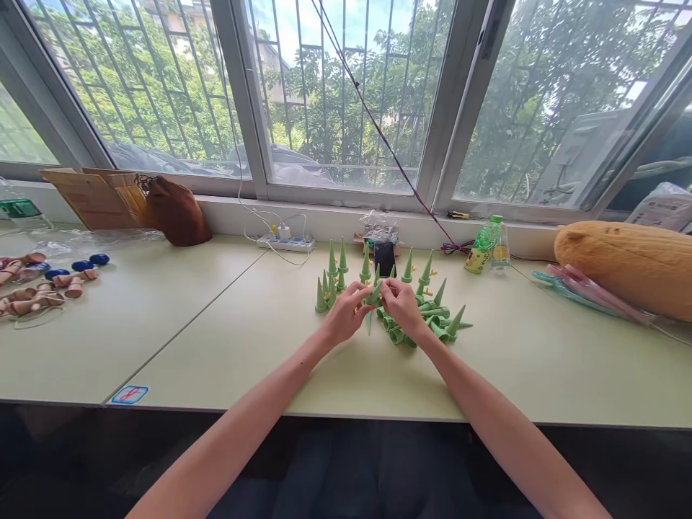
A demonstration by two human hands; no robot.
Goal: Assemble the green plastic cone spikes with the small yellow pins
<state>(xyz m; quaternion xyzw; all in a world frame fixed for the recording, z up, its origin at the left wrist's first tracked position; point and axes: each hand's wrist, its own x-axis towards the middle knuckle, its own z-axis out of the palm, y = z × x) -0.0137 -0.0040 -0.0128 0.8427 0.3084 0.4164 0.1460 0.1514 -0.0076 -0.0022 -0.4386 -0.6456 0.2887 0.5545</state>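
My left hand [346, 314] and my right hand [403, 308] meet over the middle of the pale green table [227, 339]. Both are closed round one green cone-shaped spike [373, 295], held between them with its thin tip pointing down. A small yellow piece shows at the fingertips. Several green spikes stand upright [336, 277] just behind my left hand. More of them lie in a loose heap [435, 321] under and to the right of my right hand.
A black phone [384, 257] stands behind the spikes, a white power strip [285, 243] to its left. A green bottle [483, 246], a brown plush toy [627, 263], a brown pouch [176, 210], cardboard [89, 194] and wooden and blue parts [48, 285] lie around.
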